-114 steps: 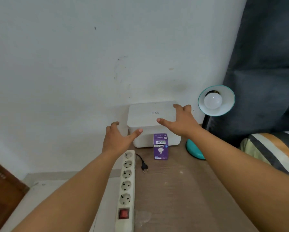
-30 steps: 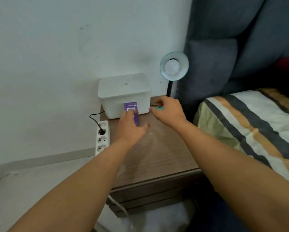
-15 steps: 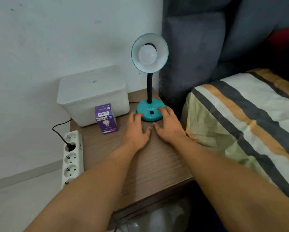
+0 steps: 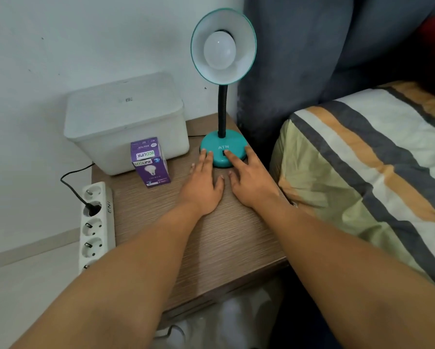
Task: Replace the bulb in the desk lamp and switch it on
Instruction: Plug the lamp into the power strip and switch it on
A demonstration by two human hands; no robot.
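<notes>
A teal desk lamp (image 4: 221, 147) stands at the back right of the wooden nightstand (image 4: 211, 235). Its shade faces me with a white bulb (image 4: 219, 50) in it, unlit. A purple bulb box (image 4: 151, 162) stands upright left of the lamp. My left hand (image 4: 202, 187) lies flat on the wood, fingertips touching the lamp's base. My right hand (image 4: 249, 180) rests beside it, its index finger on the black switch on the base and another finger along the base's right rim. Both hands hold nothing.
A white lidded plastic box (image 4: 125, 122) sits behind the bulb box against the wall. A white power strip (image 4: 95, 222) with one black plug in it lies along the nightstand's left edge. A striped bed (image 4: 375, 177) and a grey headboard (image 4: 324, 59) are at the right.
The view has moved closer to the lamp. My right index finger has slid onto the switch on the base, and my left fingertips have reached the base. The bulb stays unlit.
</notes>
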